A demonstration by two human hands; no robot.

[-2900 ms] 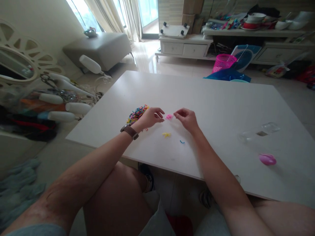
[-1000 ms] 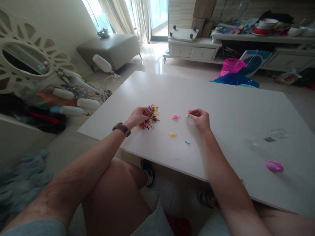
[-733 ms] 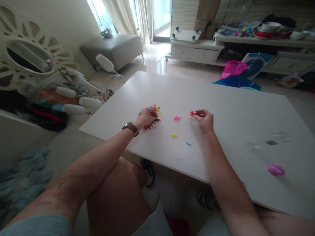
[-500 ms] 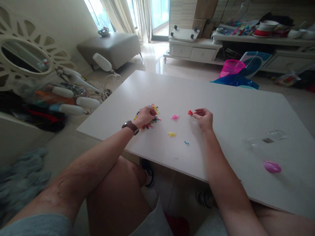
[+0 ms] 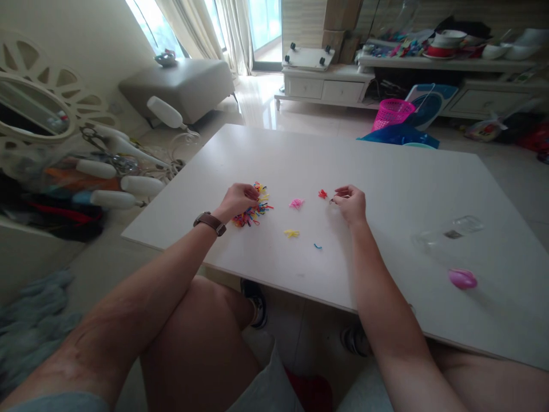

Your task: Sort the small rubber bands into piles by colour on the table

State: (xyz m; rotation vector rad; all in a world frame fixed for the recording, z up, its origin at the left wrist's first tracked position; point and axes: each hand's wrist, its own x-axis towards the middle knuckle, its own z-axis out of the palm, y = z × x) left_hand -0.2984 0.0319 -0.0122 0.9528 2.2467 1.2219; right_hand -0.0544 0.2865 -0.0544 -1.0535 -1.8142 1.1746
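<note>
A mixed heap of small colourful rubber bands (image 5: 249, 216) lies left of centre on the white table. My left hand (image 5: 240, 198), a brown-strapped watch on its wrist, rests at the heap's upper edge with fingers pinched; what they hold, if anything, is hidden. My right hand (image 5: 351, 205) pinches a small dark band (image 5: 331, 201) between thumb and forefinger. Just left of those fingertips sits a small red pile of bands (image 5: 322, 194). Between the hands are a pink pile (image 5: 296, 203), a yellow pile (image 5: 291, 233) and one blue band (image 5: 318, 246).
A clear plastic bottle (image 5: 467, 224) lies on the right of the table (image 5: 386, 171), with a shiny pink-purple object (image 5: 462, 278) nearer me. Past the far edge are a blue plastic sheet (image 5: 401, 136) and a pink basket (image 5: 392, 113). A white lamp stand (image 5: 165, 111) is at the left.
My left hand has shifted left across the heap, uncovering more bands. My right hand has drawn slightly away from the red pile, the dark band showing at its fingertips. The view has shifted slightly.
</note>
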